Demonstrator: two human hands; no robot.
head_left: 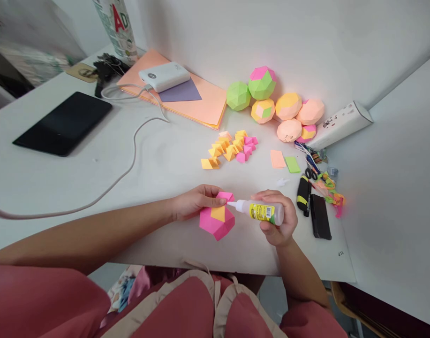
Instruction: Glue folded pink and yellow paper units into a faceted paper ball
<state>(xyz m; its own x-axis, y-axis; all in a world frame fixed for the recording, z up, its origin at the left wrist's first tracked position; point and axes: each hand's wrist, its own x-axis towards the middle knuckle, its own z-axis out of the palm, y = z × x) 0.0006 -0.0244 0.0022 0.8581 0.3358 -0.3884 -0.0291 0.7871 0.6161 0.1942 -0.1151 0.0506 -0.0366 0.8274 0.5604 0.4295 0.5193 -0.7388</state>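
Observation:
My left hand (198, 203) is closed on a partly built folded-paper ball (215, 225), mostly pink with one yellow-orange face. Its thumb and fingers pinch the upper pink part. In my right hand (283, 220) lies a glue bottle (262, 211) with a yellow label, tilted sideways. The bottle's narrow white nozzle points left and meets the pink paper near my left thumb; whether glue is coming out is too small to see. Beyond my hands are small folded orange paper units (218, 149) and pink paper units (248, 148) in rows.
Finished paper balls (262, 84) cluster by the wall. A power bank (165, 76) rests on paper sheets (200, 105), its cable (133, 145) running left past a black tablet (65, 123). At right are sticky-note pads (278, 159), scissors (310, 172), a highlighter (302, 192) and a black phone (320, 217).

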